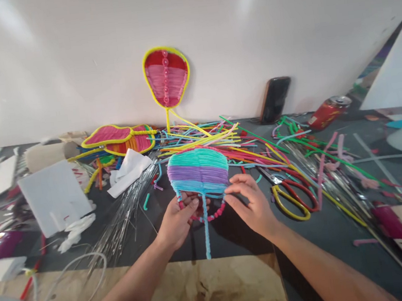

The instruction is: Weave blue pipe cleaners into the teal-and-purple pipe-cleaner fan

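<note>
Two bare forearms reach in from the bottom, over a pale wooden strip (217,285) along the near side of a dark tabletop (246,237). The left hand (176,222) has its thumb and fingers closed on the lower left of a striped, fan-shaped piece (198,170), held above the tabletop at the centre. Its bands run green, purple and blue, with a pink-and-blue loop below and a twisted light-blue stem (207,237) hanging down. The right hand (252,205) has its thumb and forefinger close together at the piece's lower right edge; whether they pinch it, I cannot tell. To the right lie scissors (277,180) with yellow and red handles; to the left, silver wires (118,224) and a white card (54,195). Behind the piece is a heap of colourful fuzzy stems (199,138). Farther back, a red-and-pink panel (157,80) edged in yellow stands before a white wall (101,50), with a black phone (276,100) and a red can (328,113) to its right.
</note>
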Demonstrator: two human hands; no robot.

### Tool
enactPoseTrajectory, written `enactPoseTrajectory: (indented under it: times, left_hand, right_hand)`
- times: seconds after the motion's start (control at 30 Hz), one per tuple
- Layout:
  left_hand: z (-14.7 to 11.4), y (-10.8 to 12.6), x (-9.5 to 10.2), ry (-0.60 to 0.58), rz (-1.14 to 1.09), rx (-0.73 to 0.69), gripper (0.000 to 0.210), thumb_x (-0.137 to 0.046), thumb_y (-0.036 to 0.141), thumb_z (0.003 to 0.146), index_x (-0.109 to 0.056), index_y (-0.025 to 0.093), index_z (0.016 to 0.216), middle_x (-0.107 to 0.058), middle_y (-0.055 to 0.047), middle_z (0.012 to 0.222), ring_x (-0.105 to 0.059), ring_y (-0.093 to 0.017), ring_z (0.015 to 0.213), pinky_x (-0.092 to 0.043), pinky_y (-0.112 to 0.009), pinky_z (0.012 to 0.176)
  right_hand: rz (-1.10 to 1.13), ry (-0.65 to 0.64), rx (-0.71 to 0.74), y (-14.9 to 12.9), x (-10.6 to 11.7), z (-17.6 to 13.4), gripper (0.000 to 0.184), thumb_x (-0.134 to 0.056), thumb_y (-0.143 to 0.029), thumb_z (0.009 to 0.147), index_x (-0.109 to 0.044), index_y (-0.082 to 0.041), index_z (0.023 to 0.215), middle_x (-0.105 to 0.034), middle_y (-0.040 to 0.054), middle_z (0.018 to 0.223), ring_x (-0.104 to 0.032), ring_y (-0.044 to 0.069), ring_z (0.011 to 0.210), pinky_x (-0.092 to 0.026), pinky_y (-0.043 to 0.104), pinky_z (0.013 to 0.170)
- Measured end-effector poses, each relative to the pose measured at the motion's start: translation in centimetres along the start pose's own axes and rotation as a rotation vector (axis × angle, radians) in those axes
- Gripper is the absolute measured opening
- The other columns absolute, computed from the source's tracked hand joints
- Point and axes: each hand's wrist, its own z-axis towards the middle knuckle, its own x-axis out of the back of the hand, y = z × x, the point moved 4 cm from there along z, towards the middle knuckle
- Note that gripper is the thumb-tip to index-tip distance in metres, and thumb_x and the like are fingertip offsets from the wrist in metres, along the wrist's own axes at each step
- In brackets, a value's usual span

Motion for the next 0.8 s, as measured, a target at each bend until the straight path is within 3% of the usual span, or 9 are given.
enactPoseTrajectory:
  times: [0.1,0.23,0.3,0.4,0.5,0.6,0.8]
  left_hand:
    - [-0.1,-0.2,-0.1,-0.009,0.006,-0.005,0.029,-0.073,0.028,0.072,-0.062,0.014,0.096,-0.069,-0.009,0.095,-0.066,-0.020,0.084,-0.054,-0.029,0.070]
    - [-0.1,-0.3,-0.4,-0.021,0.006,-0.017,0.028,-0.072,0.028,0.073,-0.062,0.014,0.096,-0.070,-0.010,0.095,-0.066,-0.020,0.084,-0.053,-0.030,0.071]
    - [0.0,-0.3,-0.3,0.002,-0.005,-0.024,0.029,-0.074,0.029,0.071,-0.063,0.014,0.094,-0.070,-0.009,0.091,-0.067,-0.020,0.081,-0.053,-0.029,0.068]
    - [0.1,-0.2,0.0,0.058,-0.027,-0.035,0.029,-0.077,0.030,0.068,-0.064,0.013,0.089,-0.071,-0.008,0.082,-0.067,-0.019,0.076,-0.053,-0.026,0.064]
    - [0.3,-0.2,0.4,0.099,-0.046,-0.034,0.026,-0.078,0.029,0.066,-0.065,0.014,0.082,-0.070,-0.004,0.075,-0.066,-0.015,0.069,-0.051,-0.023,0.061]
    - [0.3,-0.4,0.8,0.121,-0.041,-0.010,0.025,-0.079,0.028,0.064,-0.064,0.013,0.078,-0.068,-0.002,0.069,-0.064,-0.013,0.061,-0.050,-0.021,0.057]
    - [0.2,-0.4,0.6,0.140,-0.049,0.012,0.028,-0.079,0.031,0.063,-0.061,0.014,0.075,-0.065,-0.001,0.067,-0.064,-0.014,0.061,-0.051,-0.024,0.057]
  right_hand:
    - [-0.149,-0.023,0.113,-0.9,-0.2,-0.2,0.006,-0.063,-0.022,0.081,-0.066,-0.024,0.085,-0.053,0.0068,0.103,-0.051,0.022,0.098,-0.047,0.040,0.082]
    - [-0.148,-0.035,0.094,-0.9,-0.3,-0.4,0.012,-0.062,-0.023,0.081,-0.064,-0.025,0.092,-0.053,0.0079,0.108,-0.050,0.025,0.103,-0.046,0.043,0.085]
    - [-0.018,-0.003,-0.011,-0.3,-0.2,-0.4,0.023,-0.061,-0.026,0.082,-0.058,-0.025,0.104,-0.051,0.0096,0.114,-0.049,0.025,0.108,-0.045,0.044,0.088]
    - [0.333,0.046,-0.326,1.4,-0.4,-0.5,0.034,-0.059,-0.034,0.084,-0.047,-0.024,0.114,-0.052,0.0099,0.113,-0.055,0.022,0.100,-0.050,0.038,0.079]
    - [0.668,-0.107,-0.589,2.3,-1.7,-0.8,0.034,-0.059,-0.041,0.084,-0.050,-0.022,0.110,-0.059,0.0046,0.092,-0.059,0.016,0.078,-0.052,0.032,0.070]
    - [0.793,-0.301,-0.643,1.7,-2.6,-1.0,0.028,-0.061,-0.042,0.083,-0.057,-0.018,0.097,-0.061,0.0023,0.080,-0.059,0.013,0.070,-0.051,0.030,0.067]
    - [0.759,-0.335,-0.630,1.0,-2.6,-1.1,0.025,-0.065,-0.041,0.079,-0.058,-0.018,0.087,-0.065,0.0025,0.082,-0.059,0.012,0.065,-0.050,0.029,0.063]
